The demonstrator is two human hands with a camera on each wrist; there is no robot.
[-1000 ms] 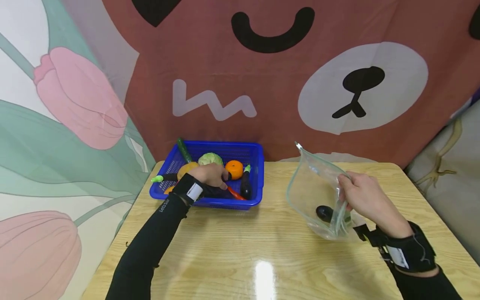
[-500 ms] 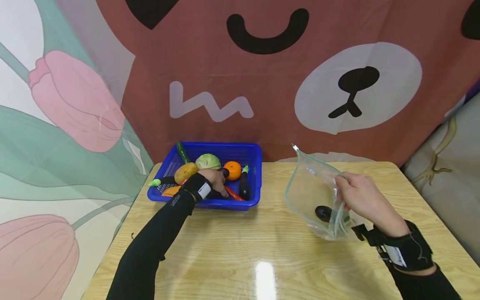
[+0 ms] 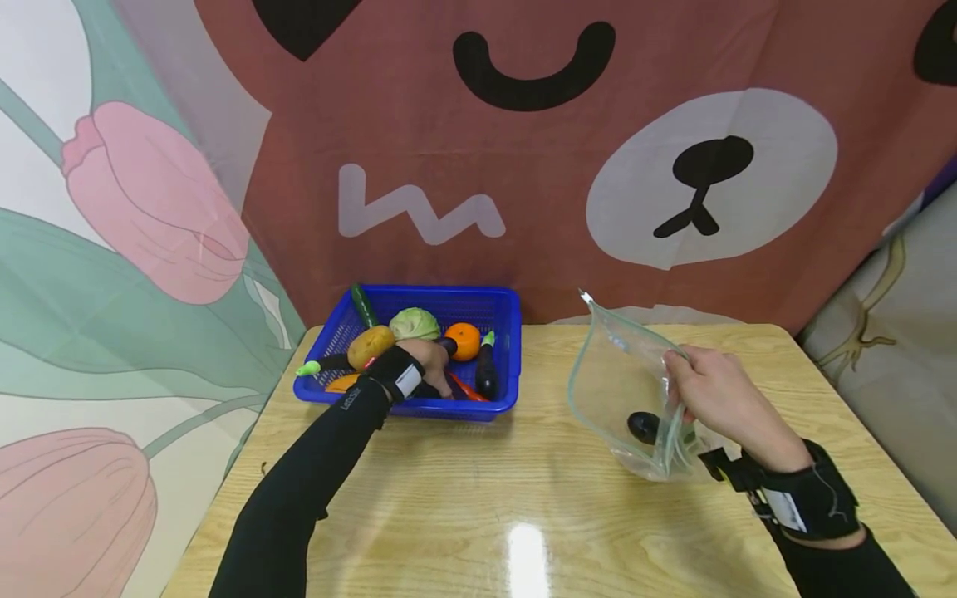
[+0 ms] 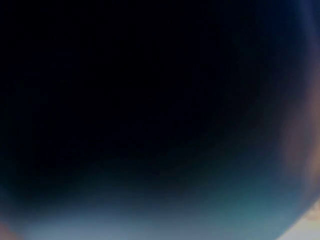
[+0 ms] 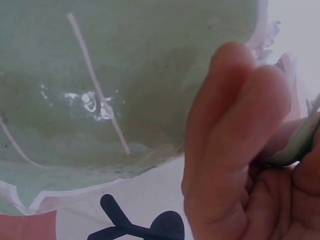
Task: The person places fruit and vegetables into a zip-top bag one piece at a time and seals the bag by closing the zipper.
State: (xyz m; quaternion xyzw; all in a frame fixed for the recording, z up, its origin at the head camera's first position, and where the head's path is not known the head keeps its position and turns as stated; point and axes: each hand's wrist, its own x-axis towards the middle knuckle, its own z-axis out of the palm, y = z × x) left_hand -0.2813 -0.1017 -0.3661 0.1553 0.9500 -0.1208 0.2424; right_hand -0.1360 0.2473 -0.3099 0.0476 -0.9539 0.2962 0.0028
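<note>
My left hand (image 3: 429,363) reaches down into the blue basket (image 3: 510,349), its fingers mostly hidden among dark vegetables; I cannot tell whether it grips one. A dark rounded end (image 3: 448,345) shows just past its knuckles, and a red chili pepper (image 3: 471,390) lies by its fingertips. The left wrist view is almost wholly dark. On the right, my right hand (image 3: 714,390) pinches the rim of a clear zip bag (image 3: 616,365), holding it upright with its mouth spread. Inside the bag lies a dark eggplant (image 3: 643,427). Curled fingers (image 5: 235,120) show in the right wrist view beside the bag's film.
Around the left hand the basket holds a potato (image 3: 370,347), a cabbage (image 3: 414,324), an orange (image 3: 463,341), a cucumber (image 3: 364,306), and eggplants, one at the right (image 3: 487,370). A printed cloth (image 3: 419,274) hangs behind the wooden table (image 3: 419,498).
My left hand has shifted slightly and sunk deeper into the basket, uncovering the potato more. The right hand keeps hold of the bag in nearly the same place.
</note>
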